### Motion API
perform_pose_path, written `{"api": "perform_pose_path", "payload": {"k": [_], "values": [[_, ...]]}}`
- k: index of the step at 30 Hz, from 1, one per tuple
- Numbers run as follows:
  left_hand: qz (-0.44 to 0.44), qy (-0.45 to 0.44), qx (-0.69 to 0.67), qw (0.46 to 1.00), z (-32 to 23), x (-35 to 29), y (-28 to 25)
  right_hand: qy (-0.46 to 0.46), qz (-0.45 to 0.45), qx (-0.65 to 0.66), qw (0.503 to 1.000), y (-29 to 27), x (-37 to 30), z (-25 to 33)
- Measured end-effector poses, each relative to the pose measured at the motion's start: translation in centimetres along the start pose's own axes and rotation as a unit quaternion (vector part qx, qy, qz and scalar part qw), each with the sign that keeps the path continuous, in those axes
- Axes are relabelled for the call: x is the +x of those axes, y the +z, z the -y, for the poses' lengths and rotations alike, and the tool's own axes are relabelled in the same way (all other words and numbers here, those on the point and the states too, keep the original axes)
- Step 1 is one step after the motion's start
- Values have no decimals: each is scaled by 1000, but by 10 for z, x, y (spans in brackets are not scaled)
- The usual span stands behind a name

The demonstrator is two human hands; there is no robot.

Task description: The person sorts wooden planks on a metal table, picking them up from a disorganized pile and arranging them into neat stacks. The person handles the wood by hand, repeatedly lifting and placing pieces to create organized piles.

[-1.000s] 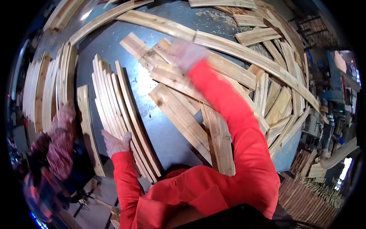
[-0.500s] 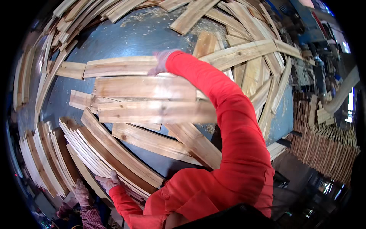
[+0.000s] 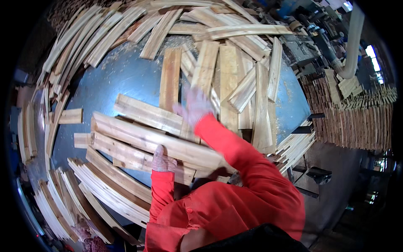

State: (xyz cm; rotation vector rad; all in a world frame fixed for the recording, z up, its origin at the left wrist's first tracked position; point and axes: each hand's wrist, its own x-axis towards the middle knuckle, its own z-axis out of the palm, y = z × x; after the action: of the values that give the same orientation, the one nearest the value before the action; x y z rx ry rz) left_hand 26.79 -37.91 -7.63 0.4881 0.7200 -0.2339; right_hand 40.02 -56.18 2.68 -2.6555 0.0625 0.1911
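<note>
My left hand, in a pale glove, grips the near edge of a long wooden board, its thumb side against the wood. This board lies aslant across other boards and looks slightly blurred. Partly under it, nearer me, is a second board. My right hand, also gloved, is smeared by motion, but its fingers look spread. It is over the right end of a shorter board, beside a loose pile of boards, and holds nothing visible.
Stacked boards stand on edge at the near left, with a co-worker's gloved hand beside them. More boards lie along the far side of the blue table. A tall wood stack stands at the right, below a grey hose.
My left hand has moved from the near-left stack to the board in front of me. My right hand has shifted right and nearer. The view has turned and the boards lie differently.
</note>
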Motion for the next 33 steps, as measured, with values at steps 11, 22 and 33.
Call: {"api": "perform_pose_path", "payload": {"k": [11,22,33], "values": [[-81,165,261,948,-44,35,34,82,80,165,980,-13,83,-48],[-25,34,119,992,45,61,95,-287,-136,-177,932,-66,262,-114],[-69,3,98,993,59,89,68,-168,302,-90,934,-117,220,-114]]}}
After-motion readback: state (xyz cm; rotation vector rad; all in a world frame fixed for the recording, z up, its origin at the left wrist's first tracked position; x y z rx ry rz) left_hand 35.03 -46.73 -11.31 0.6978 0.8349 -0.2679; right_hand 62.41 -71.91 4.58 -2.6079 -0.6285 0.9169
